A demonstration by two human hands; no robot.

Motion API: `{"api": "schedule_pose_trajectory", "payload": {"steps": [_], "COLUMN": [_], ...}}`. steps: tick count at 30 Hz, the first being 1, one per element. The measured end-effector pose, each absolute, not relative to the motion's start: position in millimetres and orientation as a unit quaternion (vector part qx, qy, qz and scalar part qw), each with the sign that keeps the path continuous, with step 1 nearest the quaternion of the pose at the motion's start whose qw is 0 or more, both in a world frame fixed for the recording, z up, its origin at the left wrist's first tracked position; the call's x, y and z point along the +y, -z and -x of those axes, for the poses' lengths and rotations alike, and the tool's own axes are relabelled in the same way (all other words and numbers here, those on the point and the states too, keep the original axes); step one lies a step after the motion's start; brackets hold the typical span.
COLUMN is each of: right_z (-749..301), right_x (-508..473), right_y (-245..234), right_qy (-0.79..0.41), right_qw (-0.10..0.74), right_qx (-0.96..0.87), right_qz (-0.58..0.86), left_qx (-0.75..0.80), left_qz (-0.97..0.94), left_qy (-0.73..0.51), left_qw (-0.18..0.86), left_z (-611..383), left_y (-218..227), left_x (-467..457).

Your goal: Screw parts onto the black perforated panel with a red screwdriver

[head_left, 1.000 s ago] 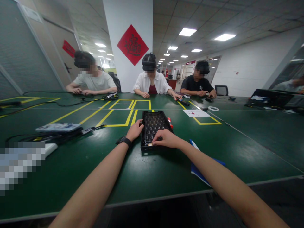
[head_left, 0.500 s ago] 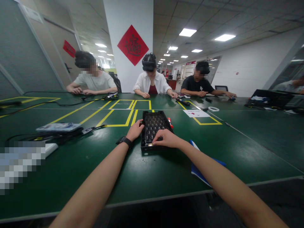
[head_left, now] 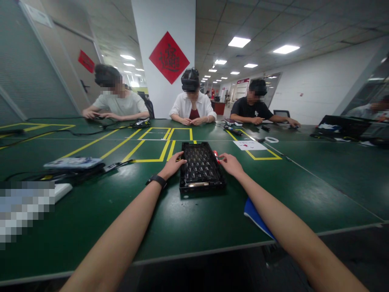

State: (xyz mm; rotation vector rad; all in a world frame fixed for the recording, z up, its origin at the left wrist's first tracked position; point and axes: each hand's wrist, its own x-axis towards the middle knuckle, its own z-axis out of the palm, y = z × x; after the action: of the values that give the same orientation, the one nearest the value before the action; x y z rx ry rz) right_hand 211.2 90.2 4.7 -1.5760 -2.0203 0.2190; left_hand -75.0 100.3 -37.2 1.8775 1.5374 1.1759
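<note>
Left hand (head_left: 173, 165) grasps black tray (head_left: 210, 189), pale strip (head_left: 199, 184) set inside; right hand (head_left: 232, 164) is at red item (head_left: 216, 154), grip unclear.

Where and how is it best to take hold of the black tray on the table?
Probably grip the black tray by its long side walls, coming from left and right: it lies flat, with raised edges. The right side looks tighter, since a red item sits beside it.

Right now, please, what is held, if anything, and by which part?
Left hand: black tray, by its left rim; right hand: at red object, hold unclear.
</note>
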Motion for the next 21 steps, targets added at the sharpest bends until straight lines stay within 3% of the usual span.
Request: {"api": "schedule_pose_trajectory", "payload": {"steps": [4, 9, 16, 21], "right_z": [-213, -206, -206, -209], "right_x": [97, 100, 103, 106], "right_y": [6, 9, 13, 8], "right_qy": [-0.069, -0.077, -0.099, -0.162], "right_qw": [0.249, 0.215, 0.243, 0.345], "right_qx": [-0.756, -0.713, -0.687, -0.644], "right_qz": [0.602, 0.663, 0.677, 0.664], "left_qx": [0.562, 0.621, 0.575, 0.586], "left_qz": [-0.700, -0.669, -0.762, -0.774], "left_qy": [-0.407, -0.408, -0.284, -0.229], "left_qw": [0.170, -0.007, 0.088, 0.071], "left_z": [68, 55, 30, 26], "left_y": [32, 12, 3, 6], "left_x": [92, 79, 72, 71]}}
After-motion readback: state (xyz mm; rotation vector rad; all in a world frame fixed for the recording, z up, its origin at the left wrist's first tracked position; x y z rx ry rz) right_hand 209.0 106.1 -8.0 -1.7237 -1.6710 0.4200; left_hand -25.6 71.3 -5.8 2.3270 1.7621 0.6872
